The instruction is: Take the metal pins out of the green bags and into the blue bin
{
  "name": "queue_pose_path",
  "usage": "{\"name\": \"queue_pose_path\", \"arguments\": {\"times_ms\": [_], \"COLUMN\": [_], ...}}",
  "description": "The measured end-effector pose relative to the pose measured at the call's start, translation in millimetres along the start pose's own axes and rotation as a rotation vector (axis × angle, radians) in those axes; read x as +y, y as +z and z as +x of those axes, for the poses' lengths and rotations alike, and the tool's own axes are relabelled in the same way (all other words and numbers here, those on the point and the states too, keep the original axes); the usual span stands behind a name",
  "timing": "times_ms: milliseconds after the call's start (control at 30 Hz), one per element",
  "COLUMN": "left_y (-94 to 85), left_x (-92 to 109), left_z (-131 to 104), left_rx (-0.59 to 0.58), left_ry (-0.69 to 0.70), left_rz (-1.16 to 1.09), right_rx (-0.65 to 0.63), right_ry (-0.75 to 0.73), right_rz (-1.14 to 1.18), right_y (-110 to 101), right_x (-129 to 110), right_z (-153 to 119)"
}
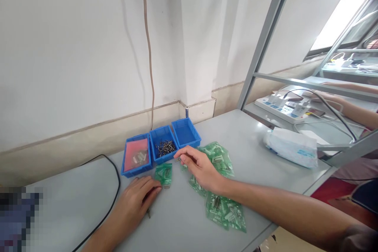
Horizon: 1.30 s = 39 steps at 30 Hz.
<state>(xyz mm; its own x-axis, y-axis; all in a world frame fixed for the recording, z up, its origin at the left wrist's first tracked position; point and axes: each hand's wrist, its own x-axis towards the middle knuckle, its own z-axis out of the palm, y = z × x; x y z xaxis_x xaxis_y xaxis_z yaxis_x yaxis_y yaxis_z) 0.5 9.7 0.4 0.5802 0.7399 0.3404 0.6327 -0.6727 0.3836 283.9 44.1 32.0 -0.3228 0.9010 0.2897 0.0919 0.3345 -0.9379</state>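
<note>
My left hand (138, 197) rests on the table with thumb and fingertips together at the lower left corner of a small green plastic bag (163, 173) with metal pieces in it. A short metal piece (167, 187) lies just below this bag, and another metal pin (148, 213) is beside my left thumb. My right hand (202, 167) is curled in a pinch in front of the middle blue bin (159, 161). A small screw (177, 160) shows at its fingertips. Dark metal screws (166, 148) fill part of that bin.
The left blue bin (136, 173) holds a pink sheet and a clear bag of pale pieces; the right blue bin (186, 132) stands beside. Several filled green bags (226, 212) lie around my right forearm. A black cable (116, 189), tissue pack (291, 147), power strip (277, 110) and a person's arm (348, 106) are also visible.
</note>
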Motion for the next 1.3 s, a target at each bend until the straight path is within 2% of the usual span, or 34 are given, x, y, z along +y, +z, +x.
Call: {"name": "queue_pose_path", "arguments": {"times_ms": [200, 633, 867, 1100, 1300], "left_y": [0.5, -2.0, -2.0, -3.1, -1.1], "left_x": [-1.2, 2.6, 2.5, 2.6, -0.2], "left_z": [-1.8, -1.4, 0.4, -0.6, -3.2], "left_rx": [-0.012, -0.027, -0.026, -0.012, -0.022], "left_ry": [-0.016, -0.014, -0.011, -0.002, -0.008], "left_rz": [-0.004, -0.008, -0.003, -0.001, 0.001], "right_rx": [0.007, -0.059, -0.054, 0.022, -0.019], "right_ry": [-0.069, 0.051, 0.035, -0.060, -0.182], "right_rz": [-0.084, 0.006, -0.031, -0.130, -0.186], "right_y": [-1.2, -0.5, -0.8, -3.5, -5.9], "right_x": [1.0, 0.4, -1.6, -2.5, -3.4], "right_z": [1.3, -1.1, -1.7, 2.7, 4.7]}}
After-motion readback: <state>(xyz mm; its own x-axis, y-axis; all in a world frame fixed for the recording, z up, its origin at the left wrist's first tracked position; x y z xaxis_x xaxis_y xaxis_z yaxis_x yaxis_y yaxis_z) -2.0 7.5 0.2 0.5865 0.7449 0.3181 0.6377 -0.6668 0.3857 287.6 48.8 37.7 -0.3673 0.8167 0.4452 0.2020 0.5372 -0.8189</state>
